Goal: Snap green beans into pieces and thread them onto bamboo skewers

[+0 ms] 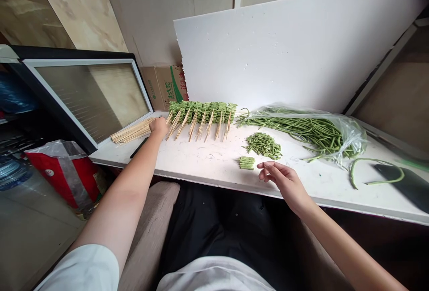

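My left hand point(159, 125) reaches to the right end of a pile of thin bamboo skewers point(132, 131). Its fingers are curled closed, and what they hold is hidden. My right hand point(279, 175) hovers near the table's front edge, fingers loosely bent and a little apart, with nothing seen in it. Just left of its fingertips lies a small row of cut green bean pieces point(247, 162), side by side. Behind that is a loose heap of cut beans point(263, 145). Stacked skewered beans point(203, 111) stand at the back, their sticks pointing towards me.
Long whole green beans point(311, 132) spill from a clear plastic bag point(357, 137) at the right. A single bean point(377, 160) curls near a dark flat object point(407, 183). A white board point(288, 49) leans behind the table; a cardboard box point(164, 85) and a framed glass panel point(97, 94) are left.
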`<state>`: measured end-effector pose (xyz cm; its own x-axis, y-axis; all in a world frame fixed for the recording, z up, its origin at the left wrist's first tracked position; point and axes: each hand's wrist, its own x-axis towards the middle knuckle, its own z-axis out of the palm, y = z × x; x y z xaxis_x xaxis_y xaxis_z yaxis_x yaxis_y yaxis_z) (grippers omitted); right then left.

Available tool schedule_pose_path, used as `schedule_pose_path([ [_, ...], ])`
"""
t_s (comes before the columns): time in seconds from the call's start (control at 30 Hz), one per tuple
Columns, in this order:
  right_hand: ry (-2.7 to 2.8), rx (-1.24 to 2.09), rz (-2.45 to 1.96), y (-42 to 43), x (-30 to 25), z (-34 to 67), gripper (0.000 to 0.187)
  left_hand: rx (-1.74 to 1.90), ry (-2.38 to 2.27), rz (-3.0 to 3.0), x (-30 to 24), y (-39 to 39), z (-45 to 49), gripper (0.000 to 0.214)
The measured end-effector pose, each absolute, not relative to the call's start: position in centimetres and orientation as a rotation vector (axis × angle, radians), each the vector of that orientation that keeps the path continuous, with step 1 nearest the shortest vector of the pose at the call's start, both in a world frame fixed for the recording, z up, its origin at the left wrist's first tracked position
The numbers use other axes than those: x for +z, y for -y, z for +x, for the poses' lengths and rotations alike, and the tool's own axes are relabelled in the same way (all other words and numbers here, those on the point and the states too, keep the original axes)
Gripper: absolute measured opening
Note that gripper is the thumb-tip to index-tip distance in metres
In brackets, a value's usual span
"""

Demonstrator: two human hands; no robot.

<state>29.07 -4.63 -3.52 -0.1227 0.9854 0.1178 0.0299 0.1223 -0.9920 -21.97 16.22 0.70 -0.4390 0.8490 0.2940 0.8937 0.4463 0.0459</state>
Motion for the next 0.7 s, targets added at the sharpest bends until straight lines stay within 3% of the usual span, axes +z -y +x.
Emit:
schedule_pose_path([
  [0.7,1.389,1.196,-1.131,4.4,-4.0,29.2,0.052,-0.351,2.493,-1.449,2.8,-16.6,-24.1,0.034],
])
